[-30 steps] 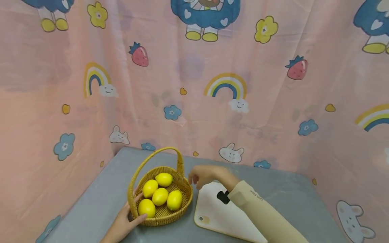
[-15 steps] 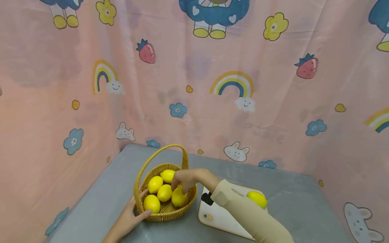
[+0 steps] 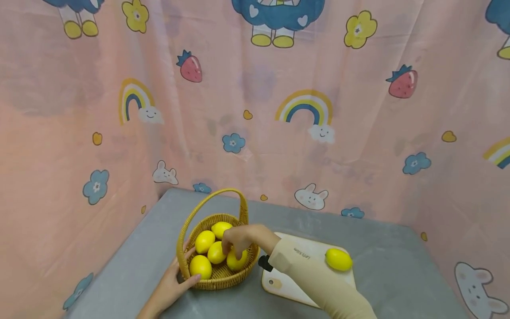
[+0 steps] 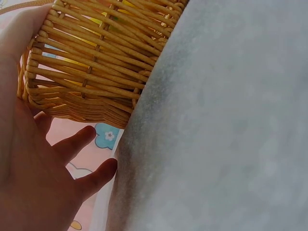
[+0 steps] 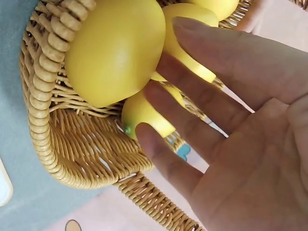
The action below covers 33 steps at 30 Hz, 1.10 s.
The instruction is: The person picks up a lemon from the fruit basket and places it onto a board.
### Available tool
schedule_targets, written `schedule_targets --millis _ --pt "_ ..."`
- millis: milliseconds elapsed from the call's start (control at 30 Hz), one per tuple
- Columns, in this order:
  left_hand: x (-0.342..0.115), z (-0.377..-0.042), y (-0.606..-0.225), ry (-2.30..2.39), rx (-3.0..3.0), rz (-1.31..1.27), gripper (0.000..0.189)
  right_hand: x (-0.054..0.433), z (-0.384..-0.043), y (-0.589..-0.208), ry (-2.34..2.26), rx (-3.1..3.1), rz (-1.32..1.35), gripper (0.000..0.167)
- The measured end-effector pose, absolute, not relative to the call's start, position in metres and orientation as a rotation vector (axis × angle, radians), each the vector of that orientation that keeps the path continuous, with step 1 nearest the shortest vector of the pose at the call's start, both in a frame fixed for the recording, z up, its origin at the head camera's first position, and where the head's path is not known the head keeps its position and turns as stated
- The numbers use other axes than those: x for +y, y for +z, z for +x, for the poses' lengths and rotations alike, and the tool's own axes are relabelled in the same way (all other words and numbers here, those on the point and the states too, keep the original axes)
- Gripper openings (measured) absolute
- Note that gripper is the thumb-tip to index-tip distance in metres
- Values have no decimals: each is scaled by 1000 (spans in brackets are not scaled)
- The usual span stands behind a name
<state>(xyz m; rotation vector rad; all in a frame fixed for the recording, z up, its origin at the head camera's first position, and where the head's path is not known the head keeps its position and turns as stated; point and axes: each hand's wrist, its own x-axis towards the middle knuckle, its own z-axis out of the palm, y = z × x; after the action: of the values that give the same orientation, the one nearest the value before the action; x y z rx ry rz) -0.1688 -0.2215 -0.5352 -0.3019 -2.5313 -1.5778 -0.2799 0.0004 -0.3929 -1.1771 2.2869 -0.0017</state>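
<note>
Yellow lemons (image 3: 201, 267), golden woven basket (image 3: 217, 284)

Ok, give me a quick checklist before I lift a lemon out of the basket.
1. Basket steadied: ok, the left hand holds its rim.
2. Basket upright: ok, it stands on the table.
3. Right hand in position: ok, it reaches in over the rim, among five lemons.
4. Lemon gripped: not ok, the right wrist view shows the fingers spread, not curled round one.
5. Whole board free: not ok, one lemon lies near its right end.
6. Middle of the board free: cannot tell, the sleeve hides it.
</note>
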Motion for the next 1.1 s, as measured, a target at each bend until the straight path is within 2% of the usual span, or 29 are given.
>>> schedule_targets --millis 867,1100 --pt "-224 -171 -535 -1570 -2553 -280 71 -13 -283 -408 200 2242 -995 45" --pt "-223 -170 -535 -1579 -2528 -312 72 -18 -281 -411 241 2237 -948 38"
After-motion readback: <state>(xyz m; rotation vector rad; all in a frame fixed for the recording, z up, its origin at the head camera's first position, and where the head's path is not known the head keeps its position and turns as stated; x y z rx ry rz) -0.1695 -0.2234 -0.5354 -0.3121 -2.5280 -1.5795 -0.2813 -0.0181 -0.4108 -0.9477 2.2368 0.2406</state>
